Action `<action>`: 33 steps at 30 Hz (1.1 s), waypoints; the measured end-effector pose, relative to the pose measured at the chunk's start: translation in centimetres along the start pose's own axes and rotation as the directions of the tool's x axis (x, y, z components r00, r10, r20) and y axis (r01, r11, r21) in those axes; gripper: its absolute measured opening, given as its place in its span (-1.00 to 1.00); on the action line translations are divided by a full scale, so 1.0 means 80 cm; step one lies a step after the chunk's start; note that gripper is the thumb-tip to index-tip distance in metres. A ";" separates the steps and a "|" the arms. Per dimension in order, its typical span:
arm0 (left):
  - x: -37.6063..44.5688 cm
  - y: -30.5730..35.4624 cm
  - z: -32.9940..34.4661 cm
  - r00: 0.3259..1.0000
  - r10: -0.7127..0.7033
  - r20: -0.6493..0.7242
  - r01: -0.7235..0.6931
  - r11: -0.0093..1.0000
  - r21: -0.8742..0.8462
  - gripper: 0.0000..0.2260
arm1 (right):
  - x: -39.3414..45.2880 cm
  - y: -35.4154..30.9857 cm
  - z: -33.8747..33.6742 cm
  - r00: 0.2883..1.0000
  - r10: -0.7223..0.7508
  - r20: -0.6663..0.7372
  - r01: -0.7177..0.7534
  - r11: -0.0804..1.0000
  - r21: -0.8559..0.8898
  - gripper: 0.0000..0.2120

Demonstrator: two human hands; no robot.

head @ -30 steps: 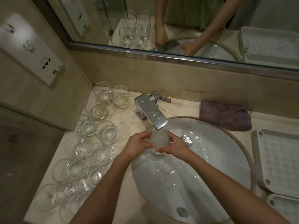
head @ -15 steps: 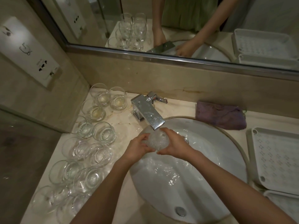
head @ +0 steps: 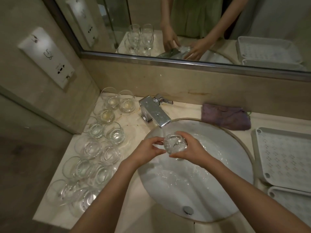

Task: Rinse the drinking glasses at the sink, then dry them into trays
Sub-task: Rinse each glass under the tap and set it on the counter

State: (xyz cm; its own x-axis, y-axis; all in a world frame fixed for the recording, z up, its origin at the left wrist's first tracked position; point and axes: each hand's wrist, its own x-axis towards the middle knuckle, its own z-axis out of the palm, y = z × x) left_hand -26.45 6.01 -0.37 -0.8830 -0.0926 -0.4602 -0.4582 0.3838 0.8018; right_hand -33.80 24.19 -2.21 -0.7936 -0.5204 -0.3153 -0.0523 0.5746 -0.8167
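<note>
Your left hand (head: pixel 148 149) and right hand (head: pixel 191 149) curl their fingers around one clear glass (head: pixel 175 143), frothing with water, held over the white sink (head: pixel 218 195) just below the tap (head: pixel 155 113). Half a second ago it sat tighter under the spout. Other glasses (head: pixel 94 147) crowd the worktop (head: pixel 134 132) left; trays (head: pixel 284 157) sit right.

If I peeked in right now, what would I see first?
You would first see two hands, the left hand and the right hand, holding one glass under the running tap over the white sink. Next, the crowd of empty glasses standing on the counter to the left, and the white trays on the right.
</note>
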 end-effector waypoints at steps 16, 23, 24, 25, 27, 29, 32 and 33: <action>-0.034 0.069 -0.008 0.995 0.078 0.059 -0.094 0.931 0.353 -0.55 | -0.034 -0.063 -0.086 0.988 -0.105 0.112 0.152 0.580 -0.801 -0.19; -0.032 0.096 -0.007 0.993 0.117 0.019 -0.104 0.782 0.614 -0.51 | -0.053 -0.100 -0.094 0.978 -0.146 0.147 0.176 0.210 -0.962 -0.27; -0.031 0.100 -0.008 0.992 0.126 0.010 -0.103 0.759 0.643 -0.51 | -0.054 -0.107 -0.096 0.977 -0.156 0.147 0.171 0.155 -0.973 -0.29; -0.032 0.104 -0.010 0.990 0.139 0.001 -0.104 0.733 0.673 -0.51 | -0.054 -0.114 -0.098 0.974 -0.171 0.148 0.168 0.110 -0.980 -0.32; -0.032 0.111 -0.014 0.985 0.171 -0.019 -0.104 0.679 0.727 -0.52 | -0.054 -0.126 -0.101 0.966 -0.213 0.149 0.161 0.042 -0.986 -0.37; -0.034 0.113 -0.021 0.979 0.198 -0.043 -0.099 0.653 0.751 -0.53 | -0.052 -0.139 -0.104 0.950 -0.261 0.168 0.169 -0.022 -0.985 -0.37; -0.038 0.112 -0.029 0.973 0.218 -0.070 -0.089 0.643 0.761 -0.55 | -0.049 -0.154 -0.104 0.932 -0.300 0.202 0.184 -0.086 -0.979 -0.36; -0.040 0.111 -0.032 0.973 0.219 -0.076 -0.084 0.639 0.765 -0.56 | -0.048 -0.160 -0.102 0.930 -0.309 0.201 0.183 -0.089 -0.979 -0.37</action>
State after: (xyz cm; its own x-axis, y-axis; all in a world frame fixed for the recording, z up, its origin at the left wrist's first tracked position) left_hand -27.92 7.34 9.19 -0.9671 -0.0762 -0.2429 -0.1404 0.9555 0.2594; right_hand -35.06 24.00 13.39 -0.5995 -0.7883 -0.1381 -0.7338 0.4726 0.4880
